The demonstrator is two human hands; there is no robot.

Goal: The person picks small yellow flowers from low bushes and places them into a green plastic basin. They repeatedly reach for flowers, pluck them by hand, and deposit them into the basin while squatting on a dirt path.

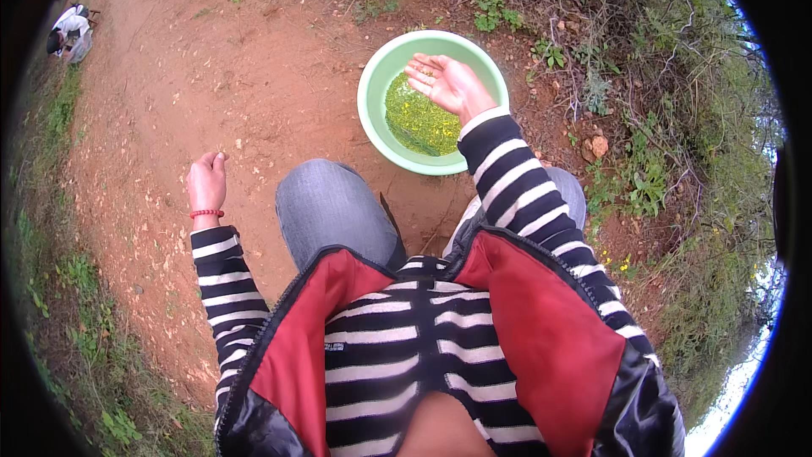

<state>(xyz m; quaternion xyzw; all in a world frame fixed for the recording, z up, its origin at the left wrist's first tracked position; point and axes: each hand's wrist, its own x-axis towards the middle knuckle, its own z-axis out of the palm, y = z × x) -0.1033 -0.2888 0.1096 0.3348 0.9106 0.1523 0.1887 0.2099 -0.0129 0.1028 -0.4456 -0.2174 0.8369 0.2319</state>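
A round pale green plastic basin [379,138] stands on reddish soil in front of my knees. Small green and yellow plant bits [422,117] cover its bottom, with a darker green sprig at the near side. Over the basin's right part is my right hand [451,86], palm up and fingers apart; nothing clear lies in it. My left hand [208,183], with a red bead bracelet on the wrist, is raised over the bare soil left of my knee. Its thumb and fingers are drawn together, and a tiny thing seems to show at the tips, too small to tell.
Dry twigs and weeds [647,184] line the right side, with a reddish stone [595,148] near the basin. A dirt path [152,95] runs along the left, edged by grass. Far up left, a person [71,32] in pale clothing bends low.
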